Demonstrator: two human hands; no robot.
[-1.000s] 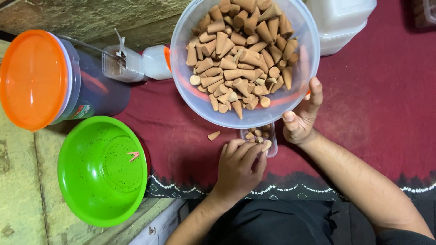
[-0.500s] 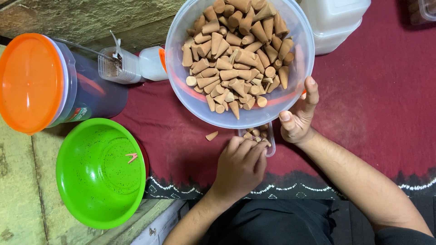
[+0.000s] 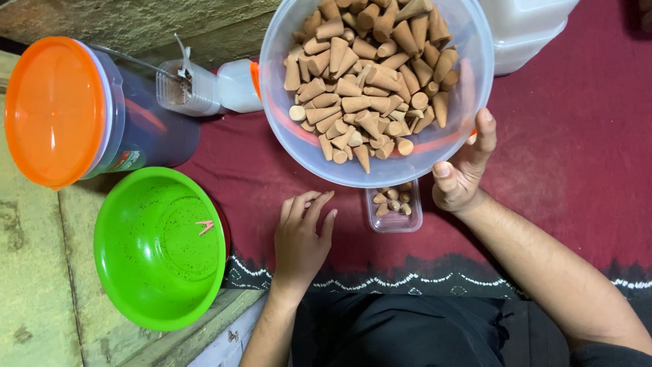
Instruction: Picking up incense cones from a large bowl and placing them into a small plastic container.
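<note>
Holding the bowl [image 3: 282, 81] at its near right rim with the right hand [image 3: 462, 173], thumb and fingers wrapped around the edge, grip closed on it. Tilted toward the body, heaped with tan cones [image 3: 370, 75]. Resting flat on the red cloth [image 3: 577, 149] just left of the small clear box [image 3: 394, 207], the left hand [image 3: 302, 238], fingers loosely spread, grip open, holding nothing. Sitting directly under the bowl's near edge, that box, a few cones inside. Lying left of the bowl, near the left hand, a green bowl [image 3: 159, 248] with one small orange scrap [image 3: 205, 226] in it. Tipped on its side farther left of the bowl, a jar [image 3: 146, 126] with an orange lid [image 3: 54, 112]. Just beside the bowl's left rim, a clear cup [image 3: 183, 88] and a small white container [image 3: 238, 85]. Beyond the bowl's right rim, a white jug [image 3: 526, 30], partly out of view.
</note>
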